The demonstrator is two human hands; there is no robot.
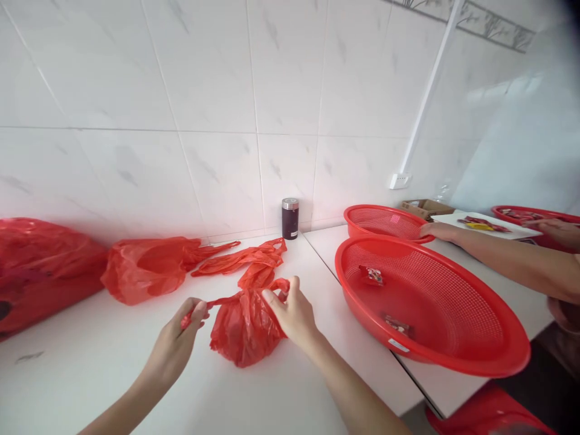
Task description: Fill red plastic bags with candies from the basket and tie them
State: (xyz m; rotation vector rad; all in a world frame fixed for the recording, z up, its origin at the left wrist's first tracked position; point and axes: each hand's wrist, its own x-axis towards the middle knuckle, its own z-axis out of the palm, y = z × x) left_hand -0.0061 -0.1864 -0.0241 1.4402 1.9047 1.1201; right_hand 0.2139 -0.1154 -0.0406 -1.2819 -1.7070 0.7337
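A filled red plastic bag (pixel 244 332) rests on the white table in front of me, its top gathered and twisted. My left hand (pixel 181 335) is closed on one of its handles, pulled out to the left. On the other side, my right hand (pixel 294 311) grips the opposite handle, with the thumb over the bag's neck. What is inside the bag is hidden. Just behind it lies a flat, crumpled red bag (pixel 258 257). Farther left, another red bag (pixel 145 266) sits partly puffed up.
A large red basket (pixel 435 308) holding a few small packets stands at the right, a second red basket (pixel 380 220) behind it. Another person's hand (pixel 441 231) touches that one. A dark tumbler (pixel 290 219) stands by the wall; a big red bag (pixel 45 272) lies far left.
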